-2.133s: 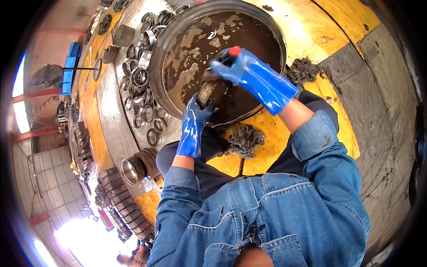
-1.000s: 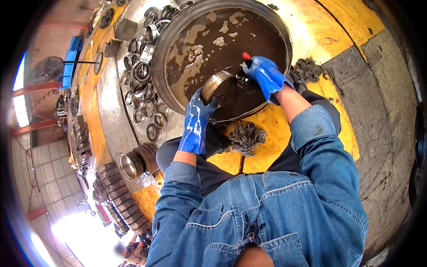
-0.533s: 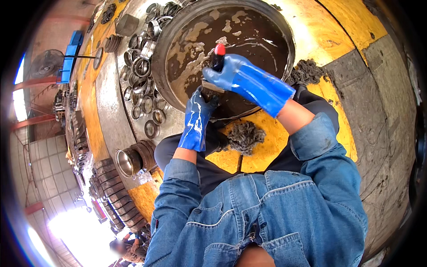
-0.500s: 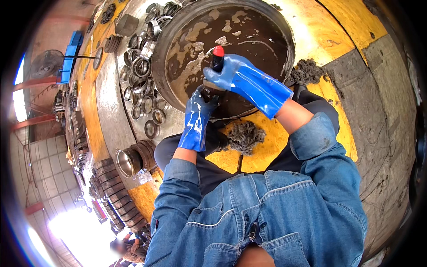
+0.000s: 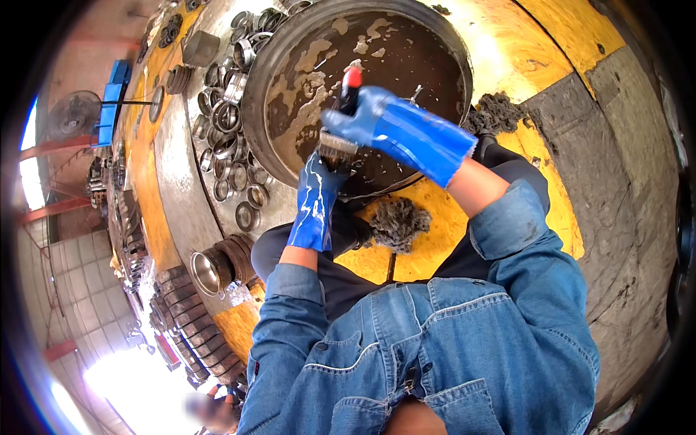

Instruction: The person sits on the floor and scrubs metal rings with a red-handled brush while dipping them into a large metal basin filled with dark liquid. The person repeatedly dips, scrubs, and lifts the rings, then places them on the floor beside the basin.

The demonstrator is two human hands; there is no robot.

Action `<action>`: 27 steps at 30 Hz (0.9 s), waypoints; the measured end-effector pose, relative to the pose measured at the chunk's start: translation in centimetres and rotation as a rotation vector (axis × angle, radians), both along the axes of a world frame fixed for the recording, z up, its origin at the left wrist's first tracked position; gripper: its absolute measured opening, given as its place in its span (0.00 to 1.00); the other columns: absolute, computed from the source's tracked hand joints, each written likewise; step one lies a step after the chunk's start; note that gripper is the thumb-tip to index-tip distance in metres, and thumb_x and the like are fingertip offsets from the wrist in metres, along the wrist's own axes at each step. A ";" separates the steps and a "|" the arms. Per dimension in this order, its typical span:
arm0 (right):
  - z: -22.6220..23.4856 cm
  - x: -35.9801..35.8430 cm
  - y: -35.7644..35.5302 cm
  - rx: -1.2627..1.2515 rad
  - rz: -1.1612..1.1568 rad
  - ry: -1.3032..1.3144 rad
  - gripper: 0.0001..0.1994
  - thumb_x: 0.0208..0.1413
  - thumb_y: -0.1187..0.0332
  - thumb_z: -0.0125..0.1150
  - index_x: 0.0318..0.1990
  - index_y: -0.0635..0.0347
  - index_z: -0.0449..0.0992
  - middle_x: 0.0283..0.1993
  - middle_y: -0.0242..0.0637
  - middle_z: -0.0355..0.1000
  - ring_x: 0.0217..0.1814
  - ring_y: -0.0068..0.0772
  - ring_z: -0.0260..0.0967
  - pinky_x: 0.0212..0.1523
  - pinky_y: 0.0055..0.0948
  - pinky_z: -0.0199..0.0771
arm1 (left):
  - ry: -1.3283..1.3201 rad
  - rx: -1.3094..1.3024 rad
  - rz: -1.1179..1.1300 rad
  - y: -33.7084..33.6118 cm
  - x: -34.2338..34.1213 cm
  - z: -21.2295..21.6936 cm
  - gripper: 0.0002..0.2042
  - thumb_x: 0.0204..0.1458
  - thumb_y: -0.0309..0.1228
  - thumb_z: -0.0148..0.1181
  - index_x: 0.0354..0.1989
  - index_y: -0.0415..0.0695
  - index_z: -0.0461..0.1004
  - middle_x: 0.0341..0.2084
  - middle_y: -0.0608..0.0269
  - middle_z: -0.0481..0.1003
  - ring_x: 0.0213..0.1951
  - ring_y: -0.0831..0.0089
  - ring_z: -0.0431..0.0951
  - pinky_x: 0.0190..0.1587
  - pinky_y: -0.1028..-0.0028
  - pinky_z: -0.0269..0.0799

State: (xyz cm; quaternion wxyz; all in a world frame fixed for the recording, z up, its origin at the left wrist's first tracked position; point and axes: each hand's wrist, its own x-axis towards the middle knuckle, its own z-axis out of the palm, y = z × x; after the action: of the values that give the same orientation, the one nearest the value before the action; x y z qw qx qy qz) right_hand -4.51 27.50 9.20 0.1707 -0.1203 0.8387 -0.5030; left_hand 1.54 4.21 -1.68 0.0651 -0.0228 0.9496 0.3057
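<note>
My right hand [image 5: 371,117], in a blue rubber glove, is closed round a brush [image 5: 338,143] with a black, red-tipped handle. The wide, pale bristles point down at the fingers of my left hand [image 5: 316,190]. That hand wears the same kind of glove, streaked white, and is curled under the brush. Brush and shadow hide whatever its fingers hold. Both hands are above the near side of a large round tub [image 5: 255,109] of dark brown liquid with patches of foam.
Many metal rings [image 5: 226,116] lie heaped left of the tub. Larger rings [image 5: 210,272] stand by my left knee. Grey tangled clumps lie near me [image 5: 399,223] and at the tub's right [image 5: 497,112]. A fan [image 5: 76,114] and another person [image 5: 217,412] are at the far left.
The brush has shifted slightly left with my right hand, and its bristles now show over my left fingers. The handle is blurred by motion. My left hand has barely moved.
</note>
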 end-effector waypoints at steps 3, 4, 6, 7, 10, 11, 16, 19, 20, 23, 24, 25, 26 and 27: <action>-2.5 -0.4 0.1 -0.146 -0.007 0.120 0.29 0.61 0.40 0.59 0.38 0.64 0.83 0.31 0.50 0.80 0.36 0.46 0.81 0.45 0.44 0.82 | -0.075 -0.036 0.013 -0.8 0.1 0.0 0.33 0.47 0.44 0.76 0.61 0.42 0.76 0.53 0.45 0.81 0.56 0.48 0.81 0.59 0.57 0.77; -1.9 -1.0 0.9 -0.052 -0.101 0.014 0.29 0.60 0.41 0.59 0.38 0.64 0.83 0.31 0.49 0.80 0.35 0.47 0.81 0.45 0.44 0.82 | -0.087 -0.070 0.011 -0.4 0.0 0.8 0.33 0.47 0.44 0.76 0.61 0.42 0.76 0.54 0.45 0.81 0.57 0.49 0.81 0.59 0.57 0.77; -4.3 -3.1 2.6 0.025 -0.296 -0.062 0.28 0.57 0.42 0.59 0.38 0.63 0.84 0.33 0.50 0.82 0.34 0.47 0.81 0.44 0.42 0.82 | -0.123 -0.222 0.028 2.1 -0.5 3.6 0.33 0.49 0.43 0.75 0.64 0.43 0.74 0.57 0.44 0.80 0.59 0.50 0.80 0.61 0.57 0.75; -4.7 -3.7 3.1 0.062 -0.310 -0.165 0.28 0.56 0.41 0.60 0.38 0.63 0.85 0.33 0.51 0.82 0.35 0.49 0.82 0.44 0.42 0.82 | -0.078 -0.281 -0.028 2.8 -0.9 4.5 0.34 0.50 0.42 0.74 0.65 0.43 0.73 0.56 0.44 0.80 0.58 0.50 0.81 0.61 0.57 0.76; -5.7 -3.7 3.6 0.168 -0.347 -0.202 0.24 0.60 0.45 0.58 0.43 0.59 0.85 0.38 0.53 0.82 0.43 0.54 0.82 0.48 0.46 0.81 | -0.001 -0.416 -0.154 6.3 -3.7 7.1 0.31 0.52 0.39 0.71 0.65 0.43 0.73 0.53 0.41 0.81 0.57 0.48 0.81 0.59 0.55 0.77; -5.5 -3.5 3.6 0.171 -0.354 -0.245 0.24 0.60 0.45 0.58 0.43 0.58 0.85 0.39 0.51 0.83 0.44 0.55 0.82 0.48 0.46 0.82 | -0.086 -0.478 -0.211 7.7 -5.1 7.8 0.29 0.53 0.38 0.70 0.63 0.43 0.74 0.52 0.41 0.81 0.57 0.47 0.81 0.59 0.55 0.77; -9.9 -2.5 2.7 0.417 -0.229 -0.027 0.20 0.59 0.46 0.62 0.49 0.47 0.85 0.46 0.43 0.83 0.50 0.53 0.81 0.53 0.47 0.81 | -0.218 -0.618 -0.300 11.8 -7.9 7.7 0.20 0.52 0.32 0.67 0.55 0.42 0.78 0.50 0.38 0.81 0.55 0.41 0.80 0.57 0.53 0.77; -9.4 -4.3 3.9 0.513 -0.264 -0.146 0.19 0.61 0.47 0.62 0.52 0.43 0.86 0.49 0.38 0.85 0.52 0.49 0.83 0.50 0.49 0.82 | -0.083 -0.495 -0.216 9.1 -6.7 6.0 0.22 0.52 0.35 0.68 0.56 0.45 0.79 0.51 0.40 0.81 0.55 0.43 0.81 0.58 0.54 0.77; -9.9 -4.9 4.9 0.537 -0.291 -0.212 0.19 0.60 0.47 0.63 0.52 0.42 0.86 0.49 0.34 0.85 0.53 0.46 0.83 0.49 0.48 0.82 | -0.003 -0.391 -0.204 7.9 -5.7 5.1 0.23 0.51 0.36 0.68 0.57 0.46 0.79 0.51 0.41 0.81 0.55 0.45 0.81 0.58 0.55 0.77; -12.3 -3.7 6.2 0.392 -0.526 0.195 0.20 0.59 0.47 0.65 0.49 0.49 0.86 0.42 0.44 0.85 0.44 0.51 0.84 0.46 0.45 0.82 | 0.078 -0.154 -0.115 4.2 -2.4 3.9 0.30 0.50 0.42 0.71 0.61 0.42 0.77 0.51 0.45 0.83 0.55 0.54 0.83 0.58 0.61 0.78; -8.3 -4.0 6.0 0.276 -0.428 -0.068 0.25 0.59 0.44 0.60 0.42 0.60 0.85 0.39 0.52 0.83 0.45 0.55 0.82 0.47 0.46 0.80 | 0.089 -0.154 -0.081 2.4 -0.9 3.2 0.30 0.51 0.42 0.71 0.61 0.41 0.76 0.51 0.44 0.83 0.54 0.53 0.84 0.58 0.61 0.78; -5.7 -3.5 6.2 0.110 -0.402 -0.102 0.25 0.59 0.45 0.58 0.37 0.63 0.84 0.34 0.51 0.82 0.38 0.49 0.81 0.44 0.43 0.79 | 0.105 -0.142 -0.066 1.6 -0.1 2.5 0.30 0.51 0.42 0.70 0.62 0.40 0.76 0.51 0.44 0.83 0.53 0.53 0.84 0.58 0.61 0.77; -1.9 -2.3 5.9 0.035 -0.343 -0.142 0.25 0.58 0.46 0.58 0.34 0.63 0.84 0.32 0.49 0.81 0.35 0.44 0.80 0.43 0.41 0.78 | 0.067 -0.141 -0.013 0.8 0.6 1.9 0.29 0.51 0.42 0.71 0.61 0.40 0.76 0.50 0.44 0.83 0.53 0.53 0.84 0.58 0.60 0.78; 0.7 -1.6 5.8 -0.039 -0.301 -0.181 0.25 0.58 0.46 0.58 0.31 0.63 0.84 0.31 0.47 0.80 0.31 0.39 0.78 0.41 0.39 0.78 | 0.033 -0.136 0.022 0.7 0.7 1.7 0.29 0.52 0.42 0.71 0.60 0.40 0.77 0.50 0.45 0.83 0.53 0.52 0.84 0.57 0.59 0.78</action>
State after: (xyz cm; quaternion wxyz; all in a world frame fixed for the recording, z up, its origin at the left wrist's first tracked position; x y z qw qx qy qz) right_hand -6.14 33.30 9.94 0.1658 0.0491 0.8185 -0.5478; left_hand 2.20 4.87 0.04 0.0443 -0.0324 0.9688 0.2416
